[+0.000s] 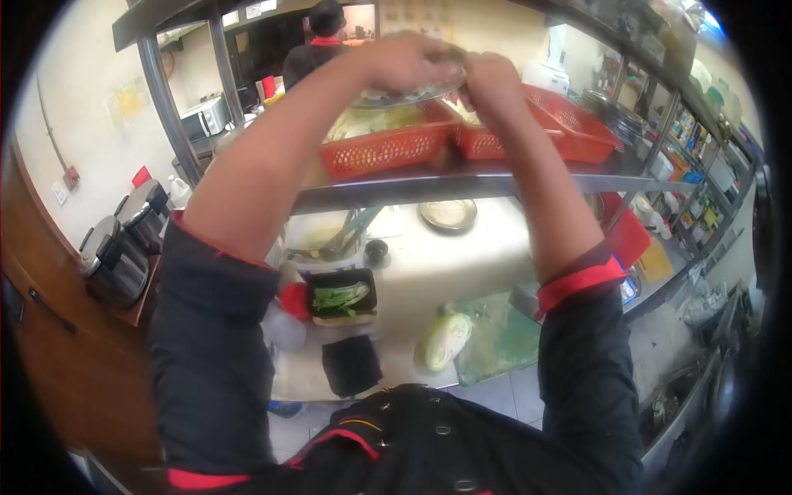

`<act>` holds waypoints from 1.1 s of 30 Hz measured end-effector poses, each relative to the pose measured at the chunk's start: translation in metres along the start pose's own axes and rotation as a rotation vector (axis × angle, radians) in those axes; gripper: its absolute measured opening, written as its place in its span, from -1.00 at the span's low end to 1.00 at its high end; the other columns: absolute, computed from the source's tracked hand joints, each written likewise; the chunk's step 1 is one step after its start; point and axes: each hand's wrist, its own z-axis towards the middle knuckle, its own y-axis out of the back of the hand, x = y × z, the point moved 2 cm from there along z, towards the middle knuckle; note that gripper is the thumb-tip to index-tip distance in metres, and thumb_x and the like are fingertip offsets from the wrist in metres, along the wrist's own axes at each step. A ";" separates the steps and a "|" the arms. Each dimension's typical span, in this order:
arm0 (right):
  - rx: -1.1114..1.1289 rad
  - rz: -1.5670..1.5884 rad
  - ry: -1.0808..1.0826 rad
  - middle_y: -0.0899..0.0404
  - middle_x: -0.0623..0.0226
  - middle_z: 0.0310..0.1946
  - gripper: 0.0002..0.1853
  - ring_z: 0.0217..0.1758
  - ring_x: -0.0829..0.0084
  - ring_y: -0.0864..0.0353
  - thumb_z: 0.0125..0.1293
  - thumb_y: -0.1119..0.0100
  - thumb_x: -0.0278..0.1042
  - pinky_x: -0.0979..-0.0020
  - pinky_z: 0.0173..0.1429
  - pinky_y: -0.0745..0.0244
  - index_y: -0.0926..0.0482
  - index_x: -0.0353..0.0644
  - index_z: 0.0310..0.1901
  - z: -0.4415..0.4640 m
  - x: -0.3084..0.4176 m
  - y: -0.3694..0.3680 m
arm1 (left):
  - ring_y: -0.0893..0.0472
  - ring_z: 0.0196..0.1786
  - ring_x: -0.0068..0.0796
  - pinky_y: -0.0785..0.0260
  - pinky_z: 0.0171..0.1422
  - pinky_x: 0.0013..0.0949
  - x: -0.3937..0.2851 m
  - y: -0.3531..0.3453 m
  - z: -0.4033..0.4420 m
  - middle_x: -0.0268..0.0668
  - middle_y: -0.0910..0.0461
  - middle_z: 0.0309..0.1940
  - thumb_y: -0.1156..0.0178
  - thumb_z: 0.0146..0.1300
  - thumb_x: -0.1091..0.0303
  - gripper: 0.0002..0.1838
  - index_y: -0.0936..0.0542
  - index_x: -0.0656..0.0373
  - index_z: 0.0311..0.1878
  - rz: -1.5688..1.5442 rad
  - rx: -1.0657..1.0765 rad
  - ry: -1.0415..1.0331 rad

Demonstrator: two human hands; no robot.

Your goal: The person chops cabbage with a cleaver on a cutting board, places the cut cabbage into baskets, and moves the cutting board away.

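Observation:
Both my arms reach up to the raised metal shelf (495, 183). My left hand (404, 62) is blurred over a shiny round dish (388, 101); its fingers are smeared by motion. Beside it, my right hand (492, 81) is closed at the dish's right edge, but what its fingers grip is too small to make out. Below and behind the hands stand red perforated baskets (388, 153), the left one holding pale green leaves (371, 122).
On the counter (412, 289) below lie a cut cabbage (448, 341), a green cutting board (499, 334), a black tray of greens (340, 295), a black cloth (351, 365) and a round pan (448, 214). Another person (322, 41) stands beyond the shelf.

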 end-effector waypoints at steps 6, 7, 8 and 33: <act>-0.112 0.552 -0.229 -0.60 -0.25 -0.41 -0.62 -0.27 -0.08 -0.66 0.24 -0.03 -0.21 0.06 -0.04 -0.53 -0.58 -0.48 -0.34 0.002 -0.041 -0.017 | -0.53 0.23 -0.03 -0.31 0.38 -0.18 0.043 -0.039 0.019 0.00 -0.57 0.12 -0.18 0.33 0.01 -0.50 -0.58 0.12 0.20 0.112 0.064 -0.045; -0.121 0.554 -0.236 -0.60 -0.25 -0.41 -0.62 -0.27 -0.08 -0.66 0.24 -0.03 -0.21 0.06 -0.04 -0.53 -0.58 -0.48 -0.34 0.010 -0.057 -0.021 | -0.54 0.19 -0.04 -0.34 0.33 -0.16 0.050 -0.040 0.020 -0.02 -0.59 0.07 -0.18 0.31 0.07 -0.56 -0.60 0.14 0.13 0.178 0.038 -0.034; -0.195 0.160 -0.071 -0.59 -0.29 -0.41 -0.59 -0.25 -0.14 -0.64 0.25 -0.02 -0.18 0.03 -0.03 -0.52 -0.58 -0.50 -0.34 0.023 -0.072 -0.026 | -0.56 0.15 -0.04 -0.37 0.29 -0.15 0.057 -0.040 0.021 -0.04 -0.61 0.03 -0.17 0.30 0.13 -0.62 -0.62 0.16 0.06 0.242 0.010 -0.023; -0.527 -0.041 0.033 -0.59 -0.26 -0.32 -0.61 -0.18 -0.21 -0.60 0.28 -0.04 -0.15 0.02 -0.02 -0.48 -0.54 -0.44 -0.30 0.016 -0.029 0.005 | -0.69 -0.13 -0.10 -0.50 0.01 -0.13 0.008 -0.043 0.028 -0.09 -0.69 -0.21 -0.22 0.24 0.16 -0.71 -0.68 0.17 -0.13 0.044 -0.233 -0.165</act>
